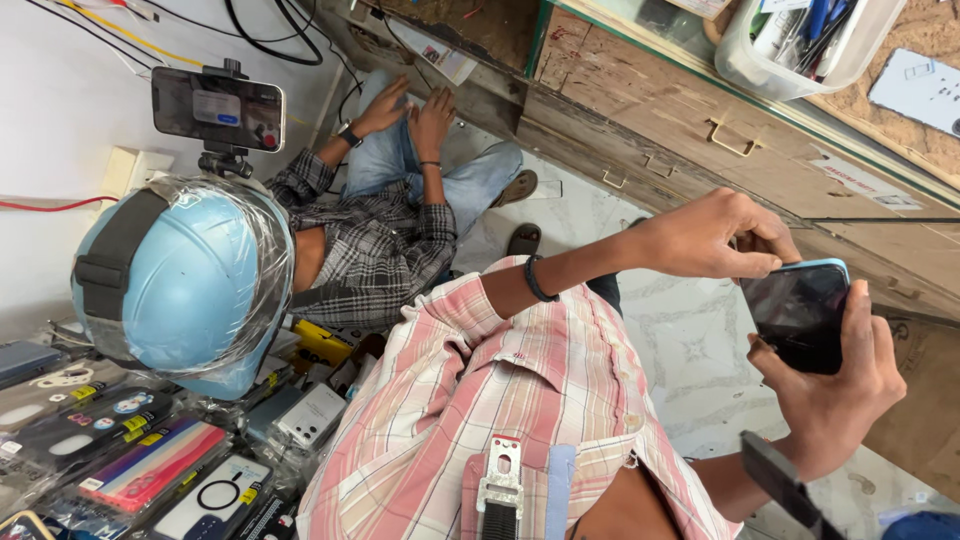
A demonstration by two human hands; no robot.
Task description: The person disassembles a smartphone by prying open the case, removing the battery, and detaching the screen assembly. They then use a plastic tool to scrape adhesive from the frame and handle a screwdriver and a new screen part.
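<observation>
Phone (dark screen up) at frame right, right hand curled round it, left hand fingers pinching its top edge; a slackened grip could drop it onto the tiled floor

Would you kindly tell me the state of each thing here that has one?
phone: screen dark, held by both hands
left hand: grip closed on phone's top edge
right hand: grip closed around phone
drawers: shut
helmet-mounted phone: screen lit
plastic tub: open
</observation>
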